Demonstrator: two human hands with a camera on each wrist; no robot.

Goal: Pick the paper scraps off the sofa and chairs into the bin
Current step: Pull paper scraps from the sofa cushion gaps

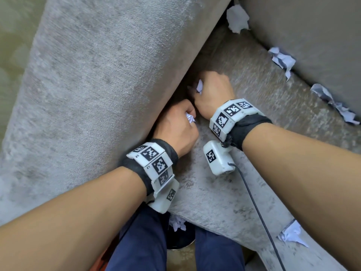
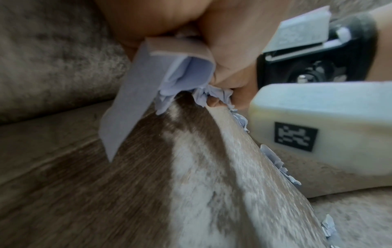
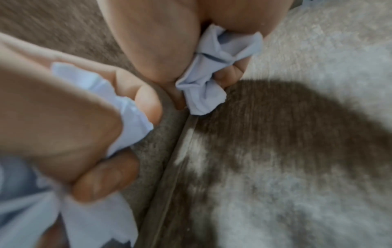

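Both hands are down in the crease where the grey sofa's armrest (image 1: 97, 85) meets the seat cushion (image 1: 244, 192). My left hand (image 1: 175, 124) is fisted round a crumpled white paper scrap (image 1: 190, 119), which in the left wrist view is a folded scrap (image 2: 180, 75) hanging below the fingers. Just beyond it, my right hand (image 1: 212, 90) grips another scrap (image 1: 199, 86), bunched between thumb and fingers (image 3: 212, 75). The right wrist view also catches the left hand's scrap (image 3: 127, 109). A dark bin (image 1: 181, 245) stands on the floor between my legs, with scraps (image 1: 176, 222) inside.
More scraps lie along the seat-back crease: one in the corner (image 1: 237, 18), one farther right (image 1: 282, 60), one at the right edge (image 1: 332, 102). Another scrap (image 1: 293, 233) sits near the cushion's front edge. A black cable (image 1: 257, 212) trails from my right wrist.
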